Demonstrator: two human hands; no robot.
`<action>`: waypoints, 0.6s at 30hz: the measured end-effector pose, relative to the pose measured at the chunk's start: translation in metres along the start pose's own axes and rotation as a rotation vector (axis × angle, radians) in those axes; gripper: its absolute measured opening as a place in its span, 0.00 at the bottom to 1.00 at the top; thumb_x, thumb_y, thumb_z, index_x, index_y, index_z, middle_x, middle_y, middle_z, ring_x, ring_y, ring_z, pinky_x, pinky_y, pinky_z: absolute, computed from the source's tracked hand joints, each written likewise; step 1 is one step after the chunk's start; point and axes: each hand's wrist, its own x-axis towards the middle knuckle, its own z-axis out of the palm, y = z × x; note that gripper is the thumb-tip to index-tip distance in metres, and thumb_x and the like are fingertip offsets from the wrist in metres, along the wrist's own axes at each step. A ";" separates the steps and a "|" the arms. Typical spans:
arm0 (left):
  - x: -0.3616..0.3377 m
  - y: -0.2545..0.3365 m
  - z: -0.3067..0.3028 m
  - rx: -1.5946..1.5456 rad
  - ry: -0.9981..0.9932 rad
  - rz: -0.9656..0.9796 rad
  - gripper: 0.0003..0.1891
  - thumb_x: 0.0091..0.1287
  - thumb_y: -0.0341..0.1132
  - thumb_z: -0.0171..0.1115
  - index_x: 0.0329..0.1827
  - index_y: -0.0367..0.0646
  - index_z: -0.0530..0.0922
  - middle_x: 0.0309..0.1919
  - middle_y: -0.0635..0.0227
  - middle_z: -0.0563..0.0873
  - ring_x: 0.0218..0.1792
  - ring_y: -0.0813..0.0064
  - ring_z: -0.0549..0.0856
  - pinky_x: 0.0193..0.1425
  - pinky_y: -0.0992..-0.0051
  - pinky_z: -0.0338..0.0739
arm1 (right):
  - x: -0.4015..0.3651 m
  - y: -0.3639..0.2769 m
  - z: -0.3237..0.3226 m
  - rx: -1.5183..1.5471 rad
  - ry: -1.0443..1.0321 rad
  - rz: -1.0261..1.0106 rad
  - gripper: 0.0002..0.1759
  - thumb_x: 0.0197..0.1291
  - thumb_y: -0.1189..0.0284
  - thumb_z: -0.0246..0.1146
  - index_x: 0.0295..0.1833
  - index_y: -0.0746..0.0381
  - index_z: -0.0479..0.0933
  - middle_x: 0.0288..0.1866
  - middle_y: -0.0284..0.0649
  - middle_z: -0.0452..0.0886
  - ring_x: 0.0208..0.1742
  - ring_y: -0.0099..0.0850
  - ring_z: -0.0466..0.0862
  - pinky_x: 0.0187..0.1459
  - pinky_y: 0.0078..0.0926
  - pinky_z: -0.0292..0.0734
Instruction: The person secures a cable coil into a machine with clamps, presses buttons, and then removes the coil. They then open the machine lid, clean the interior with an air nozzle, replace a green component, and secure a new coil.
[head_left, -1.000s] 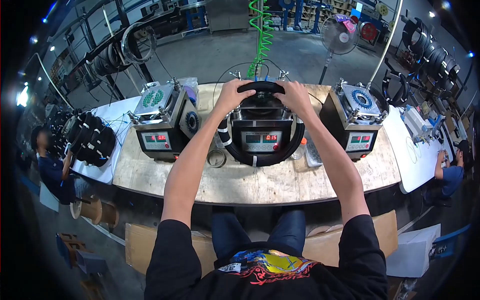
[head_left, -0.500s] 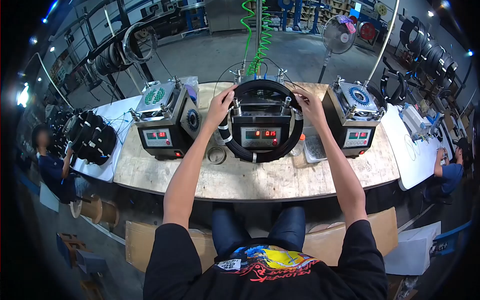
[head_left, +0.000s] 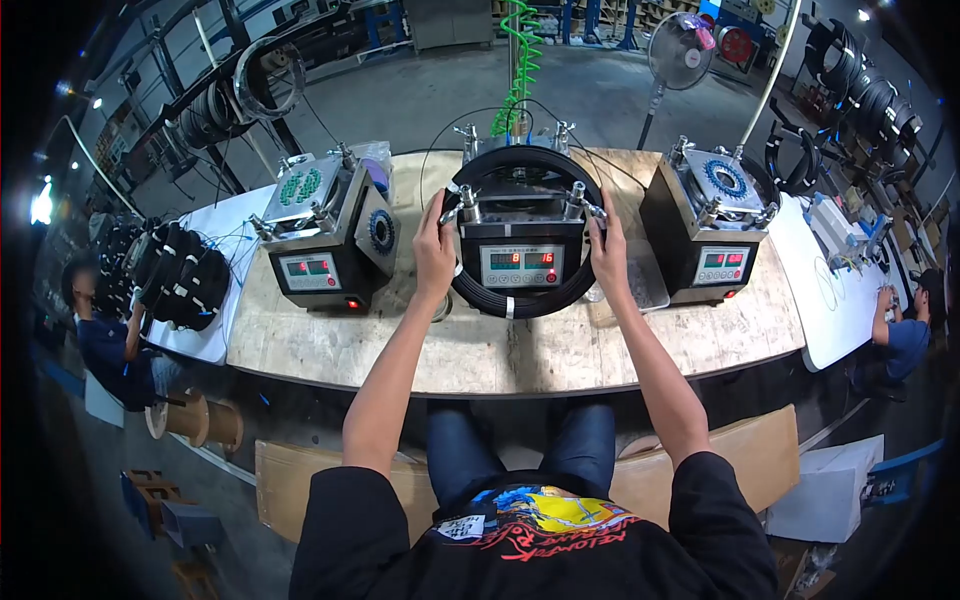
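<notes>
A coil of black cable [head_left: 537,306], bound with bits of white tape, is held up in front of the middle machine [head_left: 523,266]. My left hand [head_left: 434,258] is closed against the coil's left side, fingers pointing up. On the opposite side my right hand [head_left: 609,258] grips it the same way. Through the ring show the machine's red and green digits and its metal clamps. Part of the machine's lower body is hidden by the coil.
Similar machines stand at left [head_left: 315,230] and right [head_left: 715,225] on the wooden table [head_left: 400,365]. A clear plastic tray [head_left: 650,280] lies right of the coil. Co-workers sit at white side tables, one far left [head_left: 110,340], one far right [head_left: 905,335]. A fan [head_left: 680,65] stands behind.
Both hands have slid lower along the coil's sides, and the fingers now point more upward. The middle machine's right-hand digits have changed. My view has shifted slightly.
</notes>
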 end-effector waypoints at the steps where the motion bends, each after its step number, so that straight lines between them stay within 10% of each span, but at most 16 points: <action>1: -0.001 -0.002 0.001 0.021 -0.009 0.013 0.26 0.79 0.24 0.53 0.80 0.37 0.69 0.74 0.44 0.77 0.72 0.42 0.78 0.72 0.55 0.76 | -0.001 -0.001 0.002 -0.012 0.008 0.024 0.33 0.82 0.74 0.57 0.88 0.55 0.60 0.64 0.49 0.81 0.56 0.35 0.80 0.65 0.30 0.74; 11: -0.022 -0.001 0.016 0.236 0.243 0.060 0.25 0.80 0.34 0.62 0.77 0.37 0.71 0.69 0.46 0.75 0.69 0.47 0.76 0.71 0.54 0.74 | -0.012 -0.012 0.009 -0.106 0.098 0.078 0.32 0.81 0.73 0.58 0.86 0.59 0.61 0.60 0.54 0.80 0.56 0.42 0.82 0.63 0.37 0.76; 18: -0.051 -0.005 0.028 0.082 0.278 -0.286 0.31 0.75 0.33 0.68 0.78 0.38 0.68 0.62 0.47 0.74 0.65 0.47 0.76 0.69 0.55 0.72 | -0.029 -0.013 0.020 -0.308 0.184 0.071 0.34 0.78 0.74 0.60 0.85 0.62 0.60 0.57 0.57 0.80 0.55 0.56 0.82 0.58 0.51 0.75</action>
